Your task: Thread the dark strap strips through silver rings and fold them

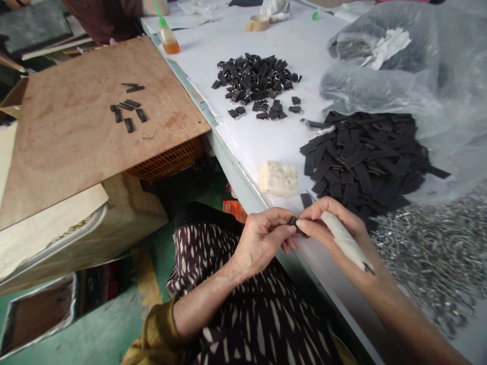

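Brown plywood board (64,132) to my left holds a few black strips (129,111). My left hand (262,243) pinches a small black piece (294,225) over the edge of the white table (247,147), while my right hand (327,223) grips a white-wrapped tool (344,241) (fiddly stuff). A slack pinch could drop it among the loose metal bits (429,258) on the right.

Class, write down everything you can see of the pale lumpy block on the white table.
The pale block is a rough, roughly rectangular cream lump, waxy or soap-like in look, its top pitted and flecked with dark marks. It lies flat on the white table near the front edge, just left of the heap of black strips. Only the table visibly touches it.
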{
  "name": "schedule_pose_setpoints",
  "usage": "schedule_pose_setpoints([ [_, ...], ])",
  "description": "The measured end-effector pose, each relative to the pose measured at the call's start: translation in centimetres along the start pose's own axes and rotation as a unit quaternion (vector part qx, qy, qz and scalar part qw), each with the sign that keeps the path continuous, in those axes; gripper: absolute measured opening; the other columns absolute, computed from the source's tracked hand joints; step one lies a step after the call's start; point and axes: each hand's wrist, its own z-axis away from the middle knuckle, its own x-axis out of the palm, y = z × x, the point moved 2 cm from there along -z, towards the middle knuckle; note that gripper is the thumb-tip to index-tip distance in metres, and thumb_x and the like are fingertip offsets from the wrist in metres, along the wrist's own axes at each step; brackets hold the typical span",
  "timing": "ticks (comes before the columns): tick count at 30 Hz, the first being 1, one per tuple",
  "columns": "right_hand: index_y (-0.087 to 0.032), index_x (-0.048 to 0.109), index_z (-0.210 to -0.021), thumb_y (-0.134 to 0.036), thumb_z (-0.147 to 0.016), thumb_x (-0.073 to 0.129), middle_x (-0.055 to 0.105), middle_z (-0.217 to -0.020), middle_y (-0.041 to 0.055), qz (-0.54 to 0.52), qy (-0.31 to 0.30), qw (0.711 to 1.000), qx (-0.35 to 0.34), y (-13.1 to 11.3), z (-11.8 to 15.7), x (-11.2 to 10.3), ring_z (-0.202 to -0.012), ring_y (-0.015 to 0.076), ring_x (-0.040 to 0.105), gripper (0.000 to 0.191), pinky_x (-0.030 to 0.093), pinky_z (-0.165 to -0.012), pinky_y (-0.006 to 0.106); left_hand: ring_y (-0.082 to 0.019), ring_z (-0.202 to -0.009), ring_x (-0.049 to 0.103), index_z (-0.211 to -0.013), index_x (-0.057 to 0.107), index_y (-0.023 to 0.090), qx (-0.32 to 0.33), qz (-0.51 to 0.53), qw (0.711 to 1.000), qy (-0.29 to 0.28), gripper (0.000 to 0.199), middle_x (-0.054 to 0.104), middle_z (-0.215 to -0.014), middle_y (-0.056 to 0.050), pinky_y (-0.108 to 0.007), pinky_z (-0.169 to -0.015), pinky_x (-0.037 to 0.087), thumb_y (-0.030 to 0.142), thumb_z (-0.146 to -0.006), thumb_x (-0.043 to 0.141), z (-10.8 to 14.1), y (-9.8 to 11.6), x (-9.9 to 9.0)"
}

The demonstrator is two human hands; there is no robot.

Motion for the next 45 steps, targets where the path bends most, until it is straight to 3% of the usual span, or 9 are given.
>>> schedule_pose_setpoints([
  [7, -0.024, 0.049, -0.077, -0.019, -0.08, 0.057, 0.058, -0.068, -0.0027, 0.1, 0.029, 0.991, -0.081, -0.8, 1.2, 1.0, -0.057, 0.0102, 0.05, 0.01, 0.04, -0.051, 0.023, -0.01, -0.044, 0.052, -0.097, 0.054, 0.014, 0.005, -0.016, 1.0, 0.019, 0.02, 0.058, -0.054, 0.002, -0.022, -0.047, 0.045, 0.018, -0.078, 0.056, 0.1, 0.0, -0.2],
  [11, -0.024, 0.05, -0.08, -0.007, -0.078, 0.055, 0.057, -0.07, -0.0032, 0.149, 0.028, 0.974, -0.168, -0.9, 1.6, 1.2, -0.057, 0.0091, 0.049, 0.018, 0.039, -0.054, 0.023, -0.01, -0.043, 0.052, -0.097, 0.054, 0.015, -0.003, -0.007, 1.0, 0.015, 0.021, 0.057, -0.052, 0.003, -0.022, -0.045, 0.044, 0.017, -0.077, 0.056, 0.1, -0.1, -0.1],
  [17, -0.022, 0.048, -0.08, -0.009, -0.08, 0.052, 0.059, -0.074, 0.0017, 0.19, 0.018, 0.947, -0.26, -1.4, 1.5, 1.2, -0.066, 0.0141, 0.053, 0.014, 0.041, -0.061, 0.028, -0.012, -0.043, 0.054, -0.093, 0.052, 0.015, -0.019, 0.037, 0.999, 0.025, 0.021, 0.054, -0.051, 0.005, -0.022, -0.043, 0.044, 0.016, -0.074, 0.059, -0.1, -0.2, 0.0],
  [23, -0.022, 0.051, -0.08, -0.009, -0.078, 0.053, 0.052, -0.063, -0.0042, 0.171, 0.028, 0.97, -0.171, -0.3, 1.4, 1.6, -0.053, 0.0091, 0.049, 0.013, 0.039, -0.052, 0.023, -0.011, -0.044, 0.053, -0.098, 0.049, 0.016, -0.02, 0.018, 1.0, 0.014, 0.025, 0.053, -0.052, 0.005, -0.022, -0.044, 0.044, 0.016, -0.075, 0.057, -0.3, -0.1, -0.4],
  [28, -0.023, 0.05, -0.077, -0.018, -0.081, 0.054, 0.063, -0.091, 0.001, 0.133, 0.021, 0.983, -0.121, 0.6, 1.0, 1.9, -0.073, 0.0125, 0.058, 0.007, 0.044, -0.065, 0.025, -0.011, -0.045, 0.053, -0.101, 0.049, 0.016, -0.011, -0.021, 1.0, 0.013, 0.026, 0.052, -0.053, 0.006, -0.022, -0.046, 0.045, 0.016, -0.076, 0.056, -0.3, -0.4, -0.7],
  [31, -0.023, 0.049, -0.079, -0.016, -0.081, 0.054, 0.062, -0.097, 0.0013, 0.105, 0.006, 0.988, -0.109, 0.8, 0.9, 1.8, -0.078, 0.0133, 0.058, 0.009, 0.044, -0.069, 0.026, -0.011, -0.046, 0.053, -0.102, 0.049, 0.017, -0.01, -0.031, 0.999, 0.012, 0.027, 0.053, -0.054, 0.005, -0.022, -0.046, 0.045, 0.017, -0.077, 0.056, -0.4, -0.7, -0.7],
  [45, -0.022, 0.054, -0.081, -0.013, -0.079, 0.054, 0.054, -0.071, -0.0019, 0.065, 0.024, 0.994, -0.09, 1.2, 1.8, 2.2, -0.061, 0.011, 0.05, 0.01, 0.041, -0.056, 0.024, -0.01, -0.042, 0.051, -0.101, 0.047, 0.017, -0.016, 0.018, 1.0, 0.005, 0.026, 0.055, -0.056, 0.004, -0.021, -0.043, 0.044, 0.019, -0.077, 0.057, 0.1, -0.8, 0.2],
])
